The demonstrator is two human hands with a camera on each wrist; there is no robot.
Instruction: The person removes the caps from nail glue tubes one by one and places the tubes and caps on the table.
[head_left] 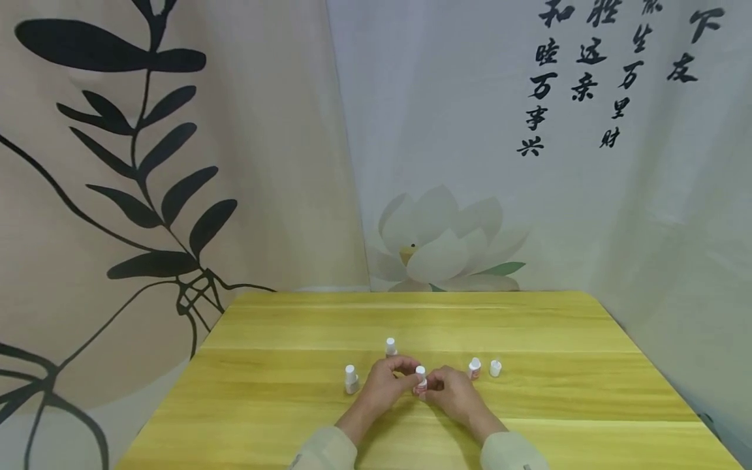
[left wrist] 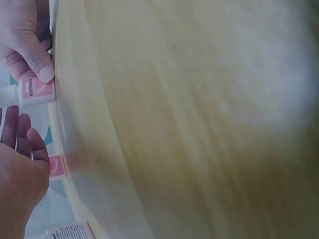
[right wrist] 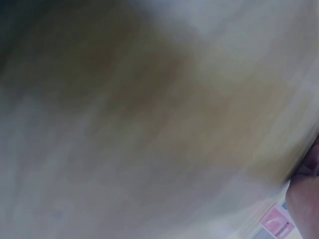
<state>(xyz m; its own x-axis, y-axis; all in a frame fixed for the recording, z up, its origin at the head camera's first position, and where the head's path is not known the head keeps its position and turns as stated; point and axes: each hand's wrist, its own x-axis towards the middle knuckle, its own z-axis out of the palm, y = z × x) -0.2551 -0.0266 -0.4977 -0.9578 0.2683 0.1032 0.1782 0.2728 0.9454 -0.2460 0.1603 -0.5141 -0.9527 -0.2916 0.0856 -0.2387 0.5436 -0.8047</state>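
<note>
A small white bottle with a pink label (head_left: 420, 384) and white cap stands upright on the table between both hands. My right hand (head_left: 455, 391) pinches its body; in the left wrist view the thumb of the right hand (left wrist: 27, 42) presses the label near the base. My left hand (head_left: 384, 385) is at the other side, thumb and fingers spread about the cap, fingertips (left wrist: 22, 124) right at it and loosely bent. The right wrist view catches just part of the right hand (right wrist: 305, 199) at its edge, with a pink-labelled bottle (right wrist: 278, 222) beside it.
Left of the hands is a white-capped bottle (head_left: 350, 380); another bottle (head_left: 391, 346) stands behind the left hand, partly hidden. To the right are a pink-labelled bottle (head_left: 474, 368) and a small white piece (head_left: 496, 368). The wooden table (head_left: 587, 405) ends at a printed curtain (head_left: 294, 163).
</note>
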